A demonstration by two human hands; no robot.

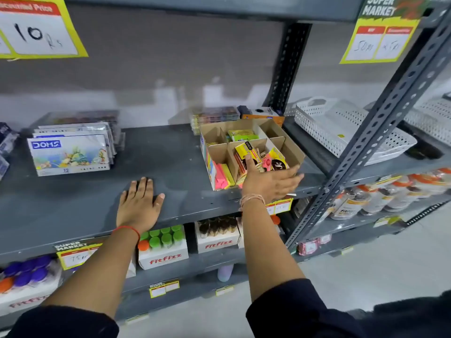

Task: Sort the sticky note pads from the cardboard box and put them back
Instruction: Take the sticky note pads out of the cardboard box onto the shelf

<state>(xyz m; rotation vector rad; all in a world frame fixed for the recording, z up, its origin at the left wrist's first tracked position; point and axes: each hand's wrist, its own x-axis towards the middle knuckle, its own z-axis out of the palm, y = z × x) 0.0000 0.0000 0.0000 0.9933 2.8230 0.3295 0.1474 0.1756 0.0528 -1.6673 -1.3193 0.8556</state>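
Note:
A cardboard box (pixel 290 142) with dividers stands on the grey shelf (pixel 170 152), right of centre. Its compartments hold sticky note pads: pink and yellow pads (pixel 223 178) at the front left, a yellow pack (pixel 246 152) in the middle, a green pack (pixel 242 135) further back. My right hand (pixel 271 182) is at the box's front edge with fingers spread, its thumb touching the yellow pack, holding nothing. My left hand (pixel 140 203) lies flat and open on the shelf, left of the box.
DOMS colour boxes (pixel 69 156) stand at the shelf's left. A white plastic basket (pixel 341 128) lies on the neighbouring shelf to the right, behind a slanted metal upright (pixel 380 115). Fitfizz cartons (pixel 163 250) fill the shelf below.

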